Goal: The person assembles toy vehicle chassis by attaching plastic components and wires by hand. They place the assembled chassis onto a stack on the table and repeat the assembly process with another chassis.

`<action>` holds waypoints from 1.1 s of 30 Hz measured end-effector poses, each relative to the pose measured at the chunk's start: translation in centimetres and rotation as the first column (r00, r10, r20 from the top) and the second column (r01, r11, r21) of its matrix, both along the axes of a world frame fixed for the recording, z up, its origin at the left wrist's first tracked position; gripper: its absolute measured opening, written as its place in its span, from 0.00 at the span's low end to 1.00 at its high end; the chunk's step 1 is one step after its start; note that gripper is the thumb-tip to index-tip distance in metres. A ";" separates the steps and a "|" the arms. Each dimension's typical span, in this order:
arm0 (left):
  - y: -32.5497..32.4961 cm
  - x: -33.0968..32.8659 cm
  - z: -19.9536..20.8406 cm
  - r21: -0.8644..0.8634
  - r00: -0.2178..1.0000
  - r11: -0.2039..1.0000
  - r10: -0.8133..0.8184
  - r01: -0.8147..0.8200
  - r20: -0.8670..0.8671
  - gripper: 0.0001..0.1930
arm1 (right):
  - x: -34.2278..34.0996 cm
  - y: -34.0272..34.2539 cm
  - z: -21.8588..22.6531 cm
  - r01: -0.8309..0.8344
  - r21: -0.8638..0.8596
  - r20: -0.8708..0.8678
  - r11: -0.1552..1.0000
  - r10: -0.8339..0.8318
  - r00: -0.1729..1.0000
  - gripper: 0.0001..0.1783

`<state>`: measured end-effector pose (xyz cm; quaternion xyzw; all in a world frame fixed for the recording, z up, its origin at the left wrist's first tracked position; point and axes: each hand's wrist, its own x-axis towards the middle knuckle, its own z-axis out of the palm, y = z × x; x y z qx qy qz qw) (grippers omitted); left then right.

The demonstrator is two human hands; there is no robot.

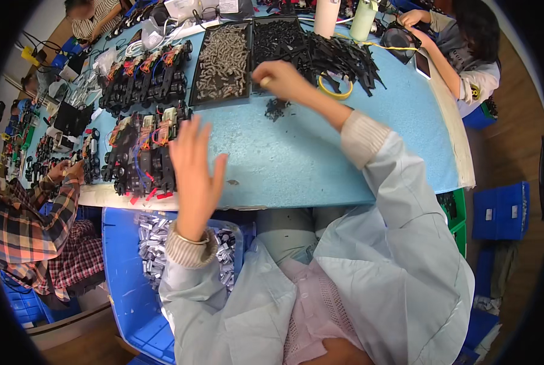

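My left hand (194, 164) is open, fingers spread, above the table's near edge. It is beside a row of black wheeled assemblies (141, 155) with coloured wires. A second such row (145, 79) stands behind it. My right hand (282, 80) is closed, its fingers curled over the near end of the trays; what they hold, if anything, is too blurred to make out. Under it, to the left, lies a black tray (194, 97) of small metallic parts (224, 61). Another tray holds small black parts (278, 38). A little heap of black bits (277, 109) lies on the blue mat (284, 164).
Black strips (348, 58) and a yellow ring (335, 94) lie right of the trays. Two bottles (363, 21) stand behind. A blue bin (126, 286) with silvery parts sits at my left. One person (466, 48) works at right, another (34, 225) at left.
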<state>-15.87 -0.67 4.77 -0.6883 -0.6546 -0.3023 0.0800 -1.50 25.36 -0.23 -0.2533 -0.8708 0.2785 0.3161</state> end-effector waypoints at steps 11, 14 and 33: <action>17.5 5.1 -8.6 0.033 0.933 0.987 -0.157 0.155 0.324 0.16 | 4.9 6.3 0.1 -0.230 0.038 0.385 0.972 0.199 0.901 0.11; 18.0 5.5 -9.2 0.024 0.956 0.993 -0.120 0.118 0.268 0.15 | 6.7 5.8 1.1 -0.176 0.046 0.507 0.983 0.128 0.852 0.11; 17.9 5.7 -9.1 -0.004 0.991 0.994 -0.108 0.108 0.079 0.14 | 6.9 6.8 2.1 -0.150 -0.004 0.588 0.989 0.124 0.799 0.15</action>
